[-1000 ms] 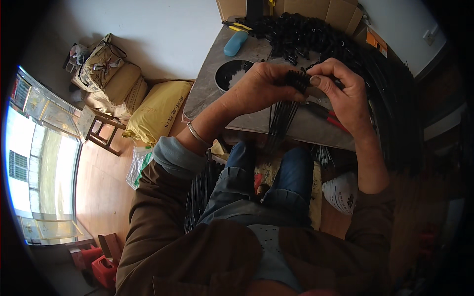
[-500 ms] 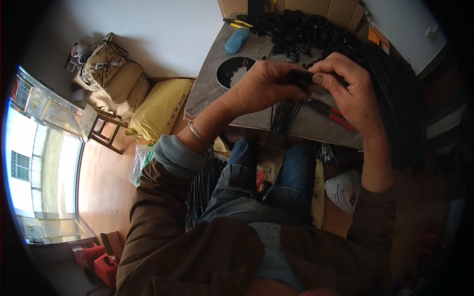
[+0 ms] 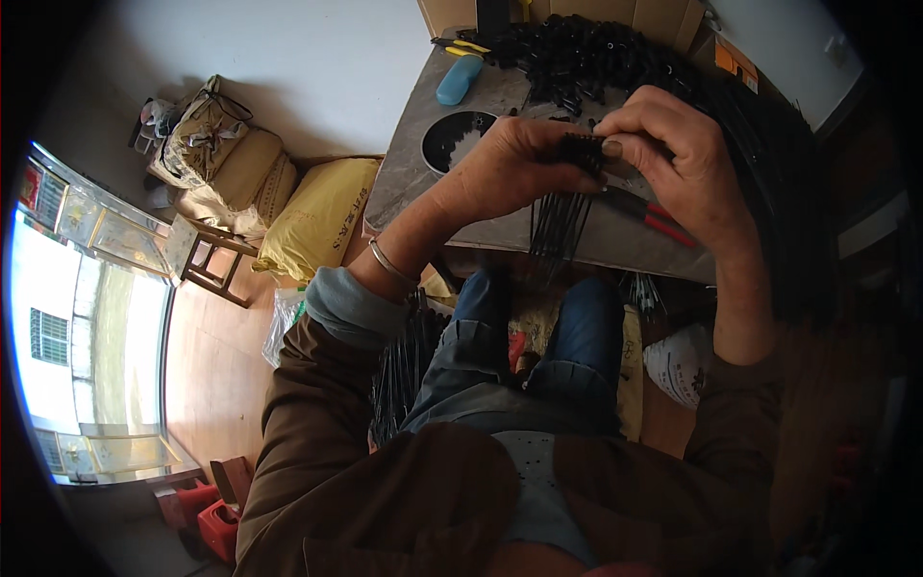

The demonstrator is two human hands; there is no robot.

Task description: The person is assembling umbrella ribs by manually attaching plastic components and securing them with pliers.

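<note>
My left hand [image 3: 514, 171] is closed around a bundle of thin black rods [image 3: 560, 229], which hang down past the table's front edge. Their thicker dark upper ends stick out between the thumb and fingers. Close against these ends, my right hand [image 3: 678, 159] is pinched, thumb against forefinger; whatever lies between the fingertips is too small to make out. Red-handled pliers [image 3: 665, 226] lie on the table below my right hand. A round black dish [image 3: 435, 154] with pale contents sits beside my left wrist. Behind both hands spreads a heap of short black tubular pieces [image 3: 586, 58].
A light-blue case [image 3: 460, 79] and yellow-handled pliers [image 3: 463, 46] lie on the grey table [image 3: 409, 125]. Long black strands [image 3: 769, 192] drape over its right side. Yellow sacks [image 3: 322, 212] and a wooden stool [image 3: 216, 260] stand left. More black rods [image 3: 409, 370] are beside my leg.
My right hand has shifted slightly at the upper ends of the bundle, its fingers staying pinched. The left hand keeps its hold on the rods. The whole view has tilted a little.
</note>
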